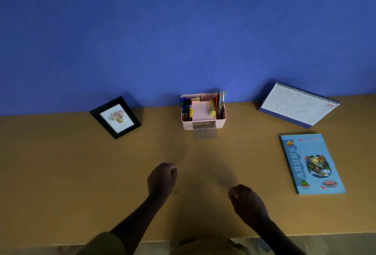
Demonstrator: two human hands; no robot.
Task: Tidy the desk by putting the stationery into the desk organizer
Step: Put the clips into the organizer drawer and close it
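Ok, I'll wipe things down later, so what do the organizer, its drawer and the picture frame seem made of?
The desk organizer looks like matte pink plastic: smooth walls, rounded corners. Its pulled-out drawer seems clear plastic; the desk shows through. The picture frame is plain black, wood or plastic; dim light leaves that open.

Views: one. Head camera, wide-angle, worn by the person at the near edge of the desk [61,173].
Facing: forward and steeply down, towards the blue wall [183,30], which fills the upper half of the frame.
Straight ahead: desk organizer [186,124], against the wall.
Left of centre: picture frame [115,117].
Right: calendar [297,105], with the notebook [311,164] nearer.
Closest to the lens: left hand [161,179] and right hand [247,203], both entering from the bottom edge.
The desk's far edge bows.
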